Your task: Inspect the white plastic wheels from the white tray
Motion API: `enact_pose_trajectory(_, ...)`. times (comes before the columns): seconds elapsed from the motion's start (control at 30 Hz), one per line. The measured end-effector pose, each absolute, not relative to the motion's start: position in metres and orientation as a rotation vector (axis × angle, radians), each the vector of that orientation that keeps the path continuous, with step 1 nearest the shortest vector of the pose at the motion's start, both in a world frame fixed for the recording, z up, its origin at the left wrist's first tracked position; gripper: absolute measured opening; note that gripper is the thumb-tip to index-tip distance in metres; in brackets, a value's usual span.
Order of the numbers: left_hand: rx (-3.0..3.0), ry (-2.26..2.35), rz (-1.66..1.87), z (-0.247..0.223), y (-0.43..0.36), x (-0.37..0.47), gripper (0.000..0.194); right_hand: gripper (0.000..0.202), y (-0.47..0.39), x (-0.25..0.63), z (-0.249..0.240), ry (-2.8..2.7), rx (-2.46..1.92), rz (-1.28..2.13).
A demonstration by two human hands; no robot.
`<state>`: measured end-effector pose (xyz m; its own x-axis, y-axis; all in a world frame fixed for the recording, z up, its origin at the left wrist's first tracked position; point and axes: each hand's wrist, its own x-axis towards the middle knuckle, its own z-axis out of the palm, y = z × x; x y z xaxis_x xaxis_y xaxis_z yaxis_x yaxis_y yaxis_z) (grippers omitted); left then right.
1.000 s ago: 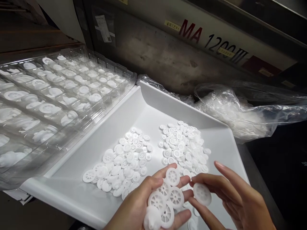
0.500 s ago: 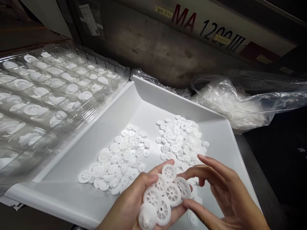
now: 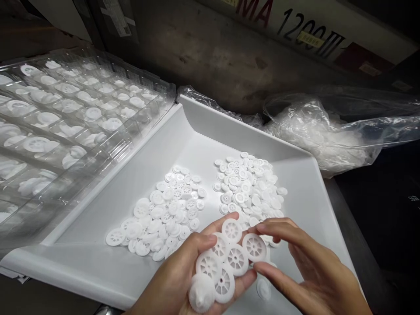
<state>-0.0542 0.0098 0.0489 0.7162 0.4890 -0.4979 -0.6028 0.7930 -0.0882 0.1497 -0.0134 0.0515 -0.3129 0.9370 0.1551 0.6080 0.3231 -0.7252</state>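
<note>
My left hand [image 3: 179, 275] is palm up over the near edge of a white tray [image 3: 98, 258] and cradles several white spoked plastic wheels [image 3: 226, 258] fanned across its fingers. My right hand [image 3: 308, 271] pinches the rightmost wheel [image 3: 254, 247] between thumb and forefinger, against the fan. Two heaps of white wheels lie in the tray: a left heap [image 3: 164, 214] and a right heap [image 3: 249, 186].
Clear plastic blister trays [image 3: 65, 118] holding white parts are stacked at the left. A clear plastic bag of white parts [image 3: 321, 135] lies behind the tray at the right. A machine panel [image 3: 295, 30] with red and black lettering rises behind. The surface at far right is dark.
My right hand brought its single wheel leftward and set it against the fan of wheels in my left hand. The view tilted slightly down.
</note>
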Motion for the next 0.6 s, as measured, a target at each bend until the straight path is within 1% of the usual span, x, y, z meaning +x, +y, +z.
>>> enact_pose_trajectory(0.17, -0.258, 0.524, 0.607, 0.0487, 0.0086, -0.0548, 0.058, 0.028, -0.0108, 0.1507, 0.0522, -2.095, -1.354, 0.753)
enact_pose_trajectory(0.27, -0.283, 0.569, 0.591, 0.0499, 0.0089, -0.0557, 0.055, 0.026, -0.0109, 0.1517, 0.0523, -2.102, -1.33, 0.734)
enact_pose_trajectory(0.47, -0.297, 0.537, 0.614, 0.0501, 0.0089, -0.0556, 0.054, 0.032, -0.0164, 0.1501, 0.0506, -2.022, -1.382, 0.746)
enact_pose_trajectory(0.6, -0.282, 0.523, 0.615, 0.0482, 0.0079, -0.0549, 0.052, 0.032, -0.0178, 0.1509, 0.0481, -2.047, -1.374, 0.741)
